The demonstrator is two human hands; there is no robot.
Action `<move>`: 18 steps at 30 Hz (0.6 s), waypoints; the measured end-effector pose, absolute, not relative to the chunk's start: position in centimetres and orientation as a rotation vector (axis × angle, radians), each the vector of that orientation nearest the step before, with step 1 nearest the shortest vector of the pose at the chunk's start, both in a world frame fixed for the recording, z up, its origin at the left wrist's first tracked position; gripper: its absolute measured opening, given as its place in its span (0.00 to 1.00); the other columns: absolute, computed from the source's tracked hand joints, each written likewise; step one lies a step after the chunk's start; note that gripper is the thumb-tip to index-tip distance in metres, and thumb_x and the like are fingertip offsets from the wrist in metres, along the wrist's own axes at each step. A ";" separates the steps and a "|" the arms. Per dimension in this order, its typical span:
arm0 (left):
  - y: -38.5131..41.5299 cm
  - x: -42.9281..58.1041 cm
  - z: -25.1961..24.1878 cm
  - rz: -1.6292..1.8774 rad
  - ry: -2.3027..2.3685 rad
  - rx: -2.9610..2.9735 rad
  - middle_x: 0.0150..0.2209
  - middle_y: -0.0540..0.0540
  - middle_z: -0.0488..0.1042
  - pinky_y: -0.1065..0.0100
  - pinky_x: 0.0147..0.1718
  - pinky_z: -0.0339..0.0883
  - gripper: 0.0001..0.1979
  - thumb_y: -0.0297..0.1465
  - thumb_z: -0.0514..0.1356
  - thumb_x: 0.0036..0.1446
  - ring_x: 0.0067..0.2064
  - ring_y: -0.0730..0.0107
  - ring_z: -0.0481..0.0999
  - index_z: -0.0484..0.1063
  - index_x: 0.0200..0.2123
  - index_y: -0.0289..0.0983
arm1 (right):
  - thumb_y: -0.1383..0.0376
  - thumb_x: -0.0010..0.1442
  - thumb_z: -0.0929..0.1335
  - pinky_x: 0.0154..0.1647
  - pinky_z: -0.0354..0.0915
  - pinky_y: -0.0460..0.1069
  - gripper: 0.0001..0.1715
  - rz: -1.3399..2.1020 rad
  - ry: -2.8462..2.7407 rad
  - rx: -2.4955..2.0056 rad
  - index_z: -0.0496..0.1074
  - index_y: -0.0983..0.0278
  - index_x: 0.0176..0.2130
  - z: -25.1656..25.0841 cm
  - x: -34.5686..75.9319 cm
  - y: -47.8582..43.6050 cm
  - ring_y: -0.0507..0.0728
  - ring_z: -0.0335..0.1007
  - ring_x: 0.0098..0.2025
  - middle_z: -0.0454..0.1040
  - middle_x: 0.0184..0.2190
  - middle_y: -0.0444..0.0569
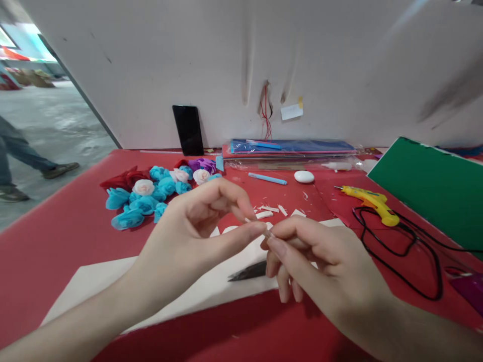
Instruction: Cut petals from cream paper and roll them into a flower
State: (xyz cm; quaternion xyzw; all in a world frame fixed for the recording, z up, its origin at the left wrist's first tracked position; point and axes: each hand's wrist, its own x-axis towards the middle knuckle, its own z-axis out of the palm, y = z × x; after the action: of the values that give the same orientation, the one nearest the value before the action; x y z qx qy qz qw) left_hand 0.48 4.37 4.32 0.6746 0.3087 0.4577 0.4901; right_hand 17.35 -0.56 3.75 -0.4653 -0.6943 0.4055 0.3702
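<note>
My left hand point(204, 231) and my right hand point(317, 261) meet at the fingertips over the middle of the table. Thumb and forefinger of each are pinched on a small, thin pale strip point(267, 234), mostly covered by the fingers. Under my right hand a dark pointed blade point(247, 272) shows, like that of scissors; its other end is hidden, and I cannot tell whether the lower fingers touch it. Below both hands lies a sheet of white paper point(101, 279). White paper scraps point(264, 214) are scattered just beyond the fingertips.
Blue, white, red and purple fabric-like flowers point(151, 193) lie on the red table point(45, 216) at left. A yellow glue gun point(372, 201) with black cord and a green board point(433, 191) occupy the right. Behind are a phone point(187, 130), a blue pen point(267, 178) and a white oval object point(304, 176).
</note>
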 end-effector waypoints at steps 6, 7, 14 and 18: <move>4.4 0.2 4.2 1.115 0.765 1.687 0.27 0.56 0.71 0.82 0.28 0.69 0.04 0.29 0.62 0.51 0.28 0.80 0.74 0.68 0.28 0.41 | 0.63 0.63 0.59 0.17 0.59 0.36 0.10 1.164 -1.706 -1.186 0.64 0.61 0.30 3.7 17.3 -0.4 0.43 0.63 0.17 0.67 0.20 0.37; 4.4 0.2 4.2 1.120 0.771 1.699 0.27 0.56 0.72 0.82 0.28 0.69 0.04 0.29 0.62 0.51 0.28 0.80 0.74 0.69 0.28 0.42 | 0.64 0.62 0.60 0.17 0.59 0.36 0.10 1.186 -1.690 -1.182 0.64 0.61 0.30 3.7 17.2 -0.4 0.42 0.63 0.16 0.67 0.20 0.37; 4.4 0.3 4.0 1.155 0.751 1.654 0.29 0.57 0.73 0.81 0.31 0.69 0.05 0.26 0.62 0.51 0.30 0.81 0.74 0.68 0.30 0.41 | 0.75 0.57 0.60 0.17 0.58 0.35 0.10 1.312 -1.595 -1.207 0.63 0.63 0.28 4.2 17.3 -0.3 0.42 0.63 0.15 0.67 0.19 0.36; 4.7 0.2 4.1 1.223 0.795 1.587 0.29 0.57 0.73 0.82 0.30 0.67 0.05 0.27 0.62 0.52 0.31 0.80 0.72 0.68 0.31 0.42 | 0.75 0.58 0.60 0.18 0.60 0.36 0.09 1.300 -1.583 -1.204 0.64 0.63 0.29 4.2 17.4 -0.3 0.43 0.63 0.15 0.68 0.20 0.37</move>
State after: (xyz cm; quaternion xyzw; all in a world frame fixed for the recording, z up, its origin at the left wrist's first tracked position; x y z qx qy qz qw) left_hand 0.21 4.67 4.09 0.6485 0.3250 0.4998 0.4733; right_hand 17.38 -0.31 4.22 -0.4701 -0.6179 0.5077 0.3734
